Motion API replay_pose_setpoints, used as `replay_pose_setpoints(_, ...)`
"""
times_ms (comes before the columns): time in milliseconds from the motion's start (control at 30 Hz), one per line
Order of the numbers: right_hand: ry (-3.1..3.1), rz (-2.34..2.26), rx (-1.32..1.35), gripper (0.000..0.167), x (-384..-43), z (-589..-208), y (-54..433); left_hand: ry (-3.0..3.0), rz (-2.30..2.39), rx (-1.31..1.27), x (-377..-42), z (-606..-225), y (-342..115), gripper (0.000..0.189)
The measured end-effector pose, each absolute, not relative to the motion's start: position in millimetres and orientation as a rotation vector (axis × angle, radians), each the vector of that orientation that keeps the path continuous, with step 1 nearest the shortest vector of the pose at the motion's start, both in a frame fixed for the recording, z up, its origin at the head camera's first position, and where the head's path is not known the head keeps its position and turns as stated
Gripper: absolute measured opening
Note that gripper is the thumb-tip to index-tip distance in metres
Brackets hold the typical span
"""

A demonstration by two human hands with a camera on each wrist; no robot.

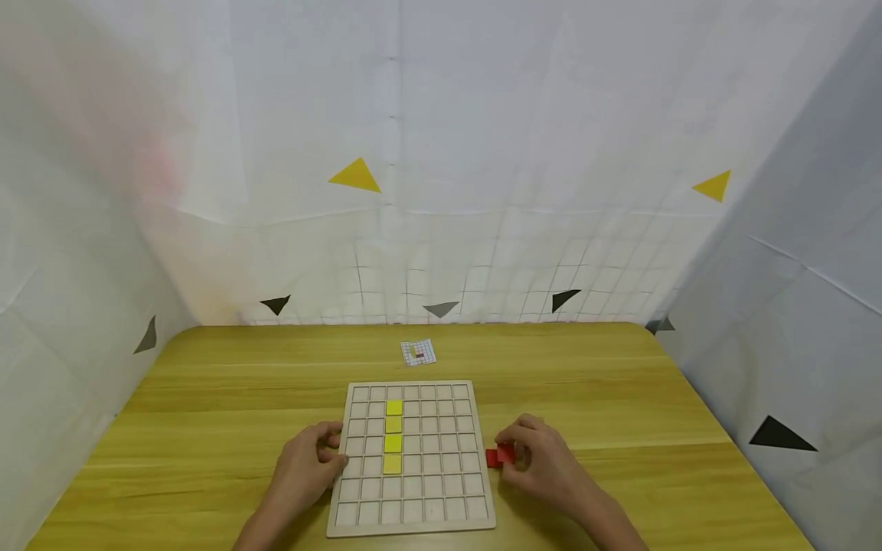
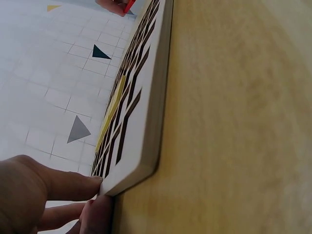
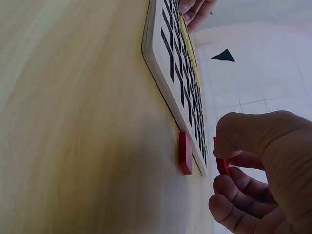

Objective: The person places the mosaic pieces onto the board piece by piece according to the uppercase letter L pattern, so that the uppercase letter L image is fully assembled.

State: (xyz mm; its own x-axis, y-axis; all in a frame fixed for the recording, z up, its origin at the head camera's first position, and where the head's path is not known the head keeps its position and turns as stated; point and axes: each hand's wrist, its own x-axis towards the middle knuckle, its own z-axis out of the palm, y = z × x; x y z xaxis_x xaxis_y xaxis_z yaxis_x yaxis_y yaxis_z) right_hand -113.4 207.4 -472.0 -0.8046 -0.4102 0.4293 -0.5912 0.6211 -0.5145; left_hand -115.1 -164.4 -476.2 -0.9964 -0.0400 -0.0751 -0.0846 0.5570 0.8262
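Note:
A pale wooden grid board [image 1: 441, 528] lies on the table, with several yellow square tiles [image 1: 393, 443] in one column of its cells. At the board's left edge, my left hand [image 1: 303, 467] grips the rim, its thumb and fingertips close together there in the left wrist view. My right hand [image 1: 544, 465] pinches a red square tile [image 1: 506, 452] between thumb and forefinger, raised off the table just right of the board. Below it another red tile [image 3: 185, 153] rests on the table against the board's right edge.
Behind the board lies a small printed card [image 1: 418, 352] showing a grid with coloured marks. The wood-grained table [image 1: 606, 383] is enclosed by white sheeting [image 1: 482, 138] with yellow, black and grey triangles.

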Motion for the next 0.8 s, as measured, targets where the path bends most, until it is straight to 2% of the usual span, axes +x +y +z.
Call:
replay_pose_setpoints(300,-2.547,0.937,0.867,0.035,-115,-469,200,2.734,1.428,-0.133,-117,-477,-165,0.049)
replay_pose_setpoints(800,-2.643,1.053,0.857,0.027,-113,-464,179,2.750,1.419,-0.095,-116,-476,-164,0.051)
